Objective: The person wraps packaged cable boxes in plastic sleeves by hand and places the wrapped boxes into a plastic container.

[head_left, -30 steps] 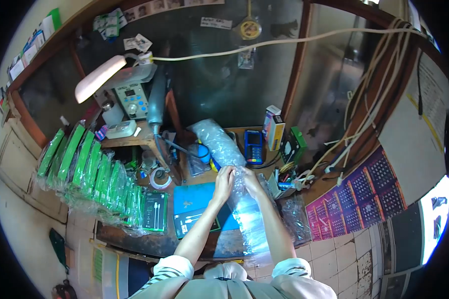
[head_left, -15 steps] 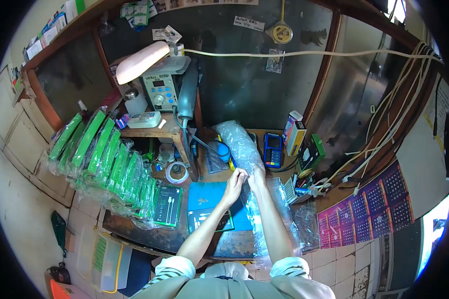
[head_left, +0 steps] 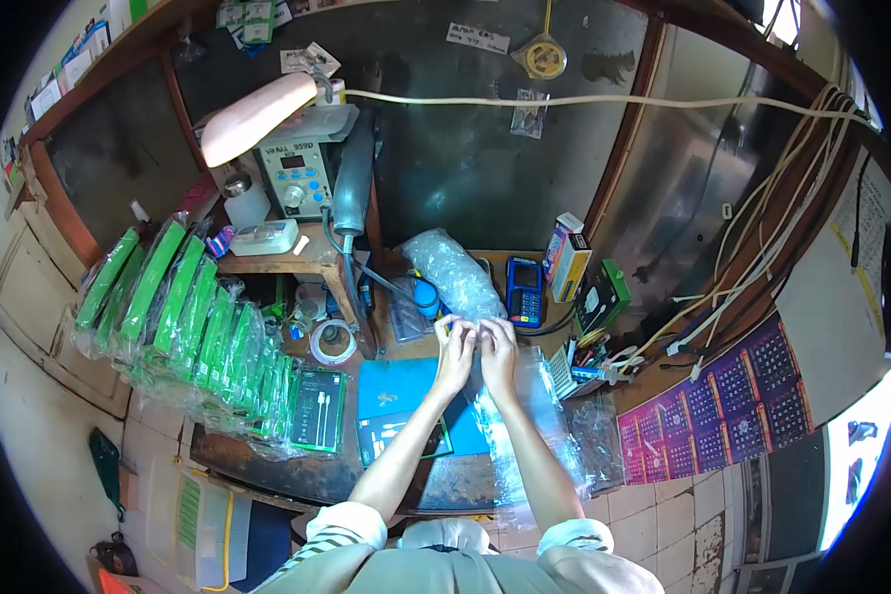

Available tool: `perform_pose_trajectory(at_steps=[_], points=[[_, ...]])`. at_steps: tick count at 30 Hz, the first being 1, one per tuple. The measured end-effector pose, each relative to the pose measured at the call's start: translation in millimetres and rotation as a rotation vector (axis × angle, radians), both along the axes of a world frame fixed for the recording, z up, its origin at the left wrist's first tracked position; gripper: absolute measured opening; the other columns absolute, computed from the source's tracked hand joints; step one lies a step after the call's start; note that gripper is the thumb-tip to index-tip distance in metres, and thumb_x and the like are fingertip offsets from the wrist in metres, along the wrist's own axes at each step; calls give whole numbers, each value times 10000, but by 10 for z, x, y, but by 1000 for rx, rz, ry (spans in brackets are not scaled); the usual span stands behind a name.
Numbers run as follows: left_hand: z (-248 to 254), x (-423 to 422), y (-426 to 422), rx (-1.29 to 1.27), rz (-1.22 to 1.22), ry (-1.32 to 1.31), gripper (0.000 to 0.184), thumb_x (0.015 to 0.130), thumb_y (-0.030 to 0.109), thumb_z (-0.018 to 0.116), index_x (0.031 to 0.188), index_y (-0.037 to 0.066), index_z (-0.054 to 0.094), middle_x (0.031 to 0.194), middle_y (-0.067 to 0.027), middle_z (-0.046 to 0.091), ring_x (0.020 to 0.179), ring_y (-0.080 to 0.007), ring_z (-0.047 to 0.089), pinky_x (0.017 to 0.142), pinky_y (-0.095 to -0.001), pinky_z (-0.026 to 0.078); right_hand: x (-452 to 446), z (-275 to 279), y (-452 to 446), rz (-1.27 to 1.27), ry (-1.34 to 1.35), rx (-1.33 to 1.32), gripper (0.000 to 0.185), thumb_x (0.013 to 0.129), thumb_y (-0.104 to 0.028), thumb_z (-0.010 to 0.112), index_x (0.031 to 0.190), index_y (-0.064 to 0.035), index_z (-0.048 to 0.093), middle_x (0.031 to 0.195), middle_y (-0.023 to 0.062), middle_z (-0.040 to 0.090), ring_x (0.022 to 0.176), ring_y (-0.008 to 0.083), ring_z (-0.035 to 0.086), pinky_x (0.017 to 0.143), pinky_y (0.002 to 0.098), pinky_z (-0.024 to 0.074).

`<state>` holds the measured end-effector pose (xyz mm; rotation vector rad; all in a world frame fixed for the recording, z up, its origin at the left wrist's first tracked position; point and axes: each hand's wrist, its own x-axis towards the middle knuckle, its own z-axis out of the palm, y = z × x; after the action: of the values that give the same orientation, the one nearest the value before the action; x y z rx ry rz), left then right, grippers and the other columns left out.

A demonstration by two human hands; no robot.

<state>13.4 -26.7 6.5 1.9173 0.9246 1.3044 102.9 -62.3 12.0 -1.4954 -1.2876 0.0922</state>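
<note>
My two hands meet over the worktop (head_left: 455, 489), and what I have between them is a clear plastic wrap (head_left: 455, 272). The fingers of my left hand (head_left: 455, 354) are bent and pinch its near end, and the fingers of my right hand (head_left: 498, 348) pinch the same end just beside them, thumbs turned toward each other. The bunched part of the wrap lies straight beyond my fingertips, slanting away to the left toward the dark glass at the back. Exactly how each fingertip grips the film is too small to tell

On my side of the fingers, a flat plastic sheet (head_left: 540, 426) runs down under my right forearm to the near edge; whether it joins the wrap I cannot tell. Under my left wrist lies a blue mat (head_left: 391, 381), with a cable box (head_left: 374, 436) on it, partly covered by my left forearm. Farther left, a row of green boxes (head_left: 176, 309) in plastic leans beside a ring of tape (head_left: 333, 343). Right of the bunched wrap stands a blue card reader (head_left: 524, 292), and a pen holder (head_left: 562, 374) is near my right wrist
</note>
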Motion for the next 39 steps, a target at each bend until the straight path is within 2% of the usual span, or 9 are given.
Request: perform_pose_trajectory(at_steps=[4,9,11,16,22,26,30,35,39], points=[[39,-60,13,35,-169,46,145,886,153,438,918,18,480,1110,-179,352,1123,-315,322,917,-374,324,41,-119,190,145,100,-85,375,759,25,475,1131,64,494,1136,217,508,1074,357,487,903,371,386],[-40,-146,61,-56,-310,68,167,896,177,412,930,26,476,1139,-161,393,1143,-284,349,927,-366,328,368,-617,539,277,416,-247,531,724,21,478,1249,46,401,1232,229,460,1175,299,429,977,314,322],[-47,-131,47,-99,-339,41,180,899,184,411,966,29,473,1190,-162,384,1152,-291,362,942,-366,323,419,-578,490,384,374,-275,605,729,91,488,1309,20,336,1308,153,397,1183,189,389,947,276,338],[-1,-126,30,-37,-383,84,294,887,172,444,1154,50,437,1314,-179,340,1236,-326,316,1018,-383,260,446,-416,-61,256,157,-163,593,750,141,420,1302,-73,394,1302,117,394,1171,219,417,942,283,360],[424,-478,-460,-6,-140,56,248,825,97,526,1064,37,494,1135,-161,448,1099,-283,441,937,-364,359,329,416,-1447,95,2,-240,290,791,-7,529,1077,-38,566,1092,147,540,1054,302,502,895,329,389],[240,-418,-941,-179,-462,149,253,814,120,553,1046,25,518,1102,-166,494,1077,-306,461,933,-361,356,240,97,-2116,-26,-121,-423,366,779,-114,597,1128,-28,527,1172,137,495,1128,289,441,945,367,344],[-507,-147,-1242,-140,-656,463,757,730,350,643,1319,36,286,1386,-191,228,1308,-339,163,1049,-471,151,77,-227,-2336,-95,-270,-627,627,742,-181,660,1279,-33,372,1284,125,413,1240,277,323,1028,398,243],[-528,-107,-1369,-62,-663,662,898,681,423,669,1361,46,220,1426,-174,147,1338,-318,39,1052,-505,16,85,-594,-2303,-190,-265,-419,244,767,-105,600,952,-9,473,1280,174,407,1219,323,341,1003,421,279],[-603,-113,-1344,-93,-631,532,847,692,390,670,1353,66,252,1428,-160,155,1336,-321,65,1048,-518,35,162,-643,-2225,-227,-290,-406,177,773,-50,558,935,18,548,1155,157,525,1122,304,454,954,381,351]])
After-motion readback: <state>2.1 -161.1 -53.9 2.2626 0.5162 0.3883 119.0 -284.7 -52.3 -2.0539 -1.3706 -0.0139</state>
